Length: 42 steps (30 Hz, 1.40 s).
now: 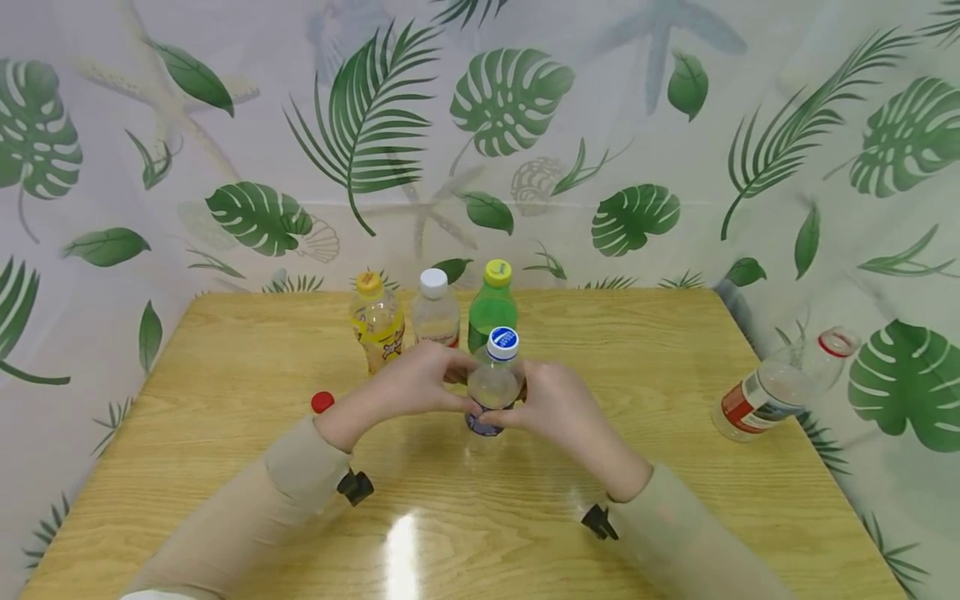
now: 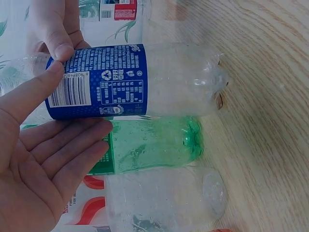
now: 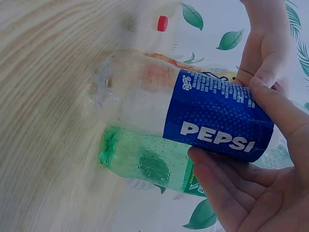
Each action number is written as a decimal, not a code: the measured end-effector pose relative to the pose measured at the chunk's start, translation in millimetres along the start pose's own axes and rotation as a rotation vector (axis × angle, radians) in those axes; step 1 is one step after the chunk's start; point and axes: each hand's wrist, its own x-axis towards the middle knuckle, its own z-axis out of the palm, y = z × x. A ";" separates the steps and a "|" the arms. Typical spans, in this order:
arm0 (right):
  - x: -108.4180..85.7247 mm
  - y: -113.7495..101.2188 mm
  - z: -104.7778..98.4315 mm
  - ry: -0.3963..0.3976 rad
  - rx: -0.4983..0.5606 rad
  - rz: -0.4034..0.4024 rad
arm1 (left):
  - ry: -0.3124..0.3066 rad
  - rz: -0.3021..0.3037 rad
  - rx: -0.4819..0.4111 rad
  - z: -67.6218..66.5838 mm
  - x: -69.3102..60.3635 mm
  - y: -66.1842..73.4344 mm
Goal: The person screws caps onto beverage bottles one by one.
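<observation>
A clear Pepsi bottle [image 1: 495, 385] with a blue label and a white-and-blue cap stands upright between both hands. My left hand [image 1: 423, 382] holds it from the left, thumb on the label [image 2: 96, 82] and fingers along the far side. From the right, my right hand [image 1: 558, 404] grips the same bottle, its thumb meeting the left thumb at the front. The right wrist view shows the PEPSI lettering on the label [image 3: 217, 116]. Whether the base touches the table cannot be told. Close behind stands a green bottle [image 1: 492, 310] with a yellow cap.
Left of the green bottle stand a white-capped clear bottle [image 1: 435, 310] and a yellow-labelled bottle [image 1: 378, 321] with an orange-yellow cap. A red cap [image 1: 322, 402] lies beside my left forearm. An uncapped clear bottle [image 1: 780, 387] stands near the wooden table's [image 1: 660, 350] right edge.
</observation>
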 end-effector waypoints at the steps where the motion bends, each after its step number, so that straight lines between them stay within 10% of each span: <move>1: 0.2 0.9 0.3 0.001 -0.002 -0.006 | 0.001 0.001 0.002 0.4 -0.1 0.0; 22: -2.5 11.8 -18.0 -0.005 0.057 0.086 | 0.124 -0.006 -0.001 13.5 14.2 10.5; 42: -2.9 51.5 -58.8 0.093 0.042 0.139 | 0.288 -0.072 -0.090 46.9 61.7 38.5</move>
